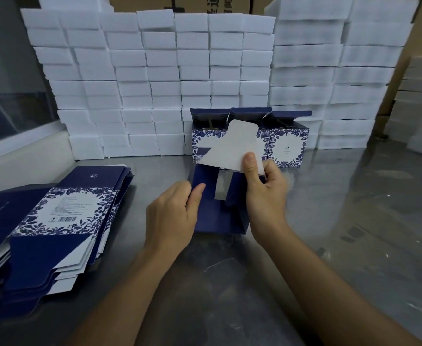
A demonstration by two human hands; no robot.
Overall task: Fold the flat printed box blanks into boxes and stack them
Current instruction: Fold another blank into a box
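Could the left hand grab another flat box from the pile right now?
Probably not yet. The left hand is gripping the half-folded box. The pile of flat blanks lies close on its left with nothing between, so it could once it lets go.

Two bare forearms reach into view from the bottom edge, with no sleeve showing on either one. The left hand point(172, 216) and the right hand point(264, 196) wear no gloves, rings or watch. The thumbnails are short and plain, without polish.
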